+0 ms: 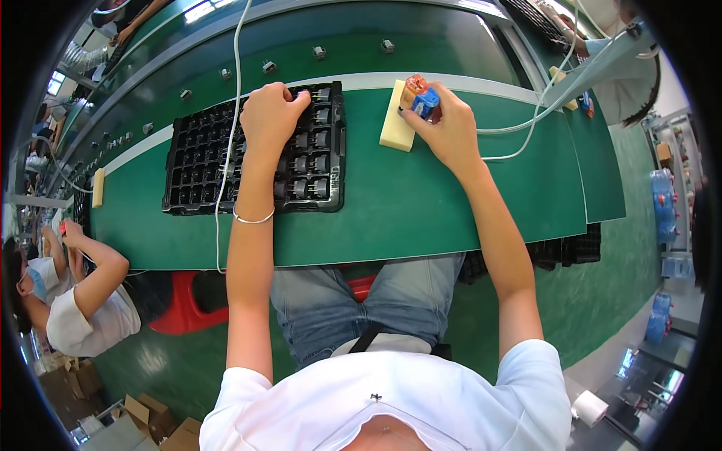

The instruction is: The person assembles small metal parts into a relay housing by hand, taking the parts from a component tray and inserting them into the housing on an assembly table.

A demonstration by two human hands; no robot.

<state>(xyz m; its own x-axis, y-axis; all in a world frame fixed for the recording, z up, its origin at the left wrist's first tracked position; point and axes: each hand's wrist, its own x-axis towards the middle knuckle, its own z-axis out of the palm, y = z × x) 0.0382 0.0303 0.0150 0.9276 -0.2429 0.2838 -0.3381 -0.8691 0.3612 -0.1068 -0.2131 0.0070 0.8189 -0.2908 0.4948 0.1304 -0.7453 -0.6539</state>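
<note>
My left hand [269, 120] reaches over the far part of a black compartment tray [214, 203]. Its thumb and forefinger curl together by the far row, and whatever sits between them is hidden. Small dark round parts with metal pins [320, 163] fill cells on the tray's right side. My right hand [449, 129] grips a small blue and orange device [426, 103], whose exact kind I cannot make out. The device is at the right edge of a pale yellow block [396, 135] lying on the green tabletop.
A white cable [236, 68] hangs across the tray, and further white tubing [519, 129] runs at the right. Several small metal parts [319, 52] stand spaced out on the green strip beyond the table's rail. A co-worker [90, 301] sits at the left. Black trays [575, 244] are stacked under the table at right.
</note>
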